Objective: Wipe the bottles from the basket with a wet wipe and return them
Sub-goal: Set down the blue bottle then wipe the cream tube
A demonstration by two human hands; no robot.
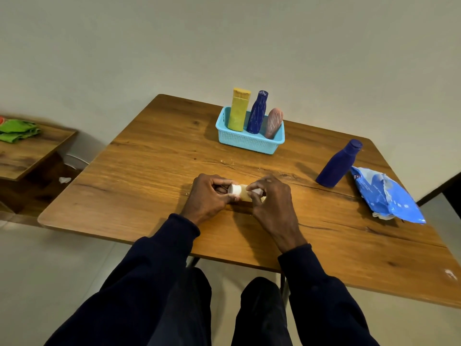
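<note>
small bottle held crosswise, cap to the left

from my end of the feed, the small bottle [240, 192] lies on its side between both hands, just above the table [149, 158] near its middle. its long axis runs left to right, white cap pointing left. the left hand [212, 196] has its fingers curled round the cap end. the right hand [272, 198] pinches a wet wipe [257, 191] against the pale body. whether the bottle's base touches the wood i cannot tell.

i judge the wiping to be in hand. the return comes next, and it turns on this: the basket [247, 143] sits far and slightly right of the grip, so the bottle must be stood upright to join the three standing there. the right hand is a little nearer. a blue bottle [339, 163] stands out on the right beside the wipe pack [386, 196].
</note>
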